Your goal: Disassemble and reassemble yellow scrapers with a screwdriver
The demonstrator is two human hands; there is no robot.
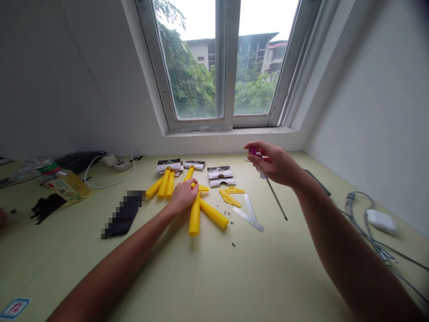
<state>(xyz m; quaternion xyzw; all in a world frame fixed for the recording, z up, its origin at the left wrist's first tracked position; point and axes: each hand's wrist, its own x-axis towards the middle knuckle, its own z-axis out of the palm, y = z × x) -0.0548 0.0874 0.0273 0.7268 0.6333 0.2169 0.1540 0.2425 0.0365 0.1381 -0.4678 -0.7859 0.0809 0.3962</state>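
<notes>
My right hand [273, 164] is closed around the purple and transparent handle of a screwdriver [277, 200]. Its long metal shaft slants down to the right, above the table. At the middle of the table, my left hand [182, 195] has its fingers closed on the top of a yellow plastic handle [194, 217]. Beneath and beside that one lies another yellow handle [216, 214]. To the right are flat yellow plastic pieces [231, 195], two thin metal blades [250, 218] and several small screws [233, 244] scattered on the tabletop.
More yellow handles [163, 184] with cardboard labels [168, 164] lie behind my left hand, near loose labels [221, 175]. A phone [125, 219] and a bottle [67, 183] are at left. Cables [363, 223] and a white case [381, 221] lie at right. A window wall stands behind.
</notes>
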